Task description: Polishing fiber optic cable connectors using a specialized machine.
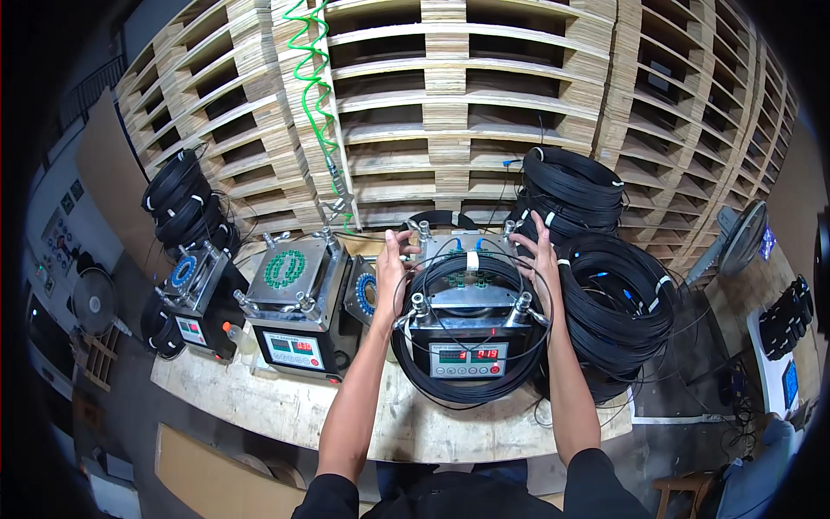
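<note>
Stacked wooden pallets (484, 95) fill the far side behind the desk (285, 406). Right of centre on the desk stands a metal machine (467, 333) with a red digital display, and a black cable coil (471, 285) is draped around it. The left hand (391, 264) grips the coil's left side with clenched fingers; the right hand (543, 255) rests on its right side, fingers spread wide.

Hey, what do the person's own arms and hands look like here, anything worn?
Both forearms are bare. Black short sleeves end near the elbows at the lower edge. The left hand and right hand wear no gloves; no watch or rings can be seen.
</note>
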Motion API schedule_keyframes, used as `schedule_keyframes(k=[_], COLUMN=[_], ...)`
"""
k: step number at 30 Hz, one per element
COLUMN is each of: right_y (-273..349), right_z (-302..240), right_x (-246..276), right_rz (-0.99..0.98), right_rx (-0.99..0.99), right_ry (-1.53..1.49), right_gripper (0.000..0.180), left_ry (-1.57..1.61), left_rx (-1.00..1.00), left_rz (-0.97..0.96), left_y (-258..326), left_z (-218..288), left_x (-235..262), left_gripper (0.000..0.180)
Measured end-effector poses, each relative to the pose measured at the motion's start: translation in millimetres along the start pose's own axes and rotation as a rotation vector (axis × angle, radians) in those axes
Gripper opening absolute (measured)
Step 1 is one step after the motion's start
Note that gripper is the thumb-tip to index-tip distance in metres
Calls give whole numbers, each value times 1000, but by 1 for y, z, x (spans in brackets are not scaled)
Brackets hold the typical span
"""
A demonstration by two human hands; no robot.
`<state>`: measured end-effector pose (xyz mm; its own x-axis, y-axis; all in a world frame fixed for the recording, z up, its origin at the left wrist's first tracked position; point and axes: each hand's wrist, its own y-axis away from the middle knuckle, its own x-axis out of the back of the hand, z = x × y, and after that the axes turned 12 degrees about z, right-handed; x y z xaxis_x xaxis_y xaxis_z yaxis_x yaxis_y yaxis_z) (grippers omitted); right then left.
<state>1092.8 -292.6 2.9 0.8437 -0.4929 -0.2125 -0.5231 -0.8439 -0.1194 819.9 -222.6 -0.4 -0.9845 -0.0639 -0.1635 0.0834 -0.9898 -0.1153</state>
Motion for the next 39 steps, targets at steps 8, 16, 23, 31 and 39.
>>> schedule_keyframes(k=[8, 16, 23, 31, 39], right_y=[0, -8, -3, -5, -8], right_z=[2, 11, 3, 8, 11], right_x=[-2, 5, 2, 1, 8], right_rz=[-10, 17, -53, -27, 8], right_rx=[42, 115, 60, 74, 107], right_ry=[-12, -15, 29, -52, -30], right_gripper=[75, 66, 70, 70, 66], left_ry=[43, -25, -12, 9, -45], left_rx=[-24, -95, -32, -54, -136], left_rz=[-8, -113, -2, -53, -117], left_y=[1, -1, 1, -2, -5], left_z=[4, 5, 1, 2, -2], left_x=[-3, -5, 0, -2, -5], left_gripper=[70, 63, 61, 60, 55])
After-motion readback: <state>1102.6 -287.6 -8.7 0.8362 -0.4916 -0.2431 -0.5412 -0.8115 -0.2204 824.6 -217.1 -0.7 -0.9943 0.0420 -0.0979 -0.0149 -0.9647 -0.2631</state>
